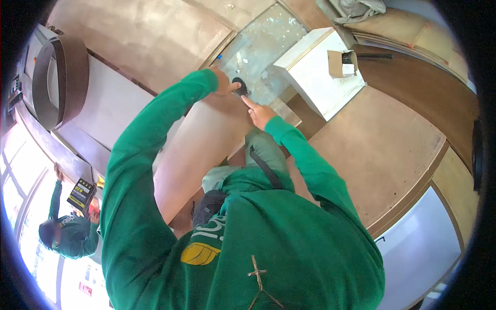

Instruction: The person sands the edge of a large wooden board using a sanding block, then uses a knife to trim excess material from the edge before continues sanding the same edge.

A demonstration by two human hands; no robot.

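Note:
My left hand (224, 83) reaches in from the left, at the upper end of a pale wood panel (194, 142). Its fingers are bent, and a finger or thumb lies against a small black rounded piece (239, 82), whose kind I cannot make out. My right hand (261, 114) is just below and to the right, with its index finger stretched toward the black piece and the other fingers curled. Whatever those curled fingers hold is hidden. The panel slopes from the hands down to the left of my legs. Beneath the black piece is a grey paint-spotted surface (268, 44).
A white box-shaped block (315, 70) carries a small open carton (342, 64). Brown boards (377, 150) spread at right, and large sheets (134, 39) at upper left. A wide brown sanding belt loop (75, 77) stands at left. Another person (72, 232) is near a bright window.

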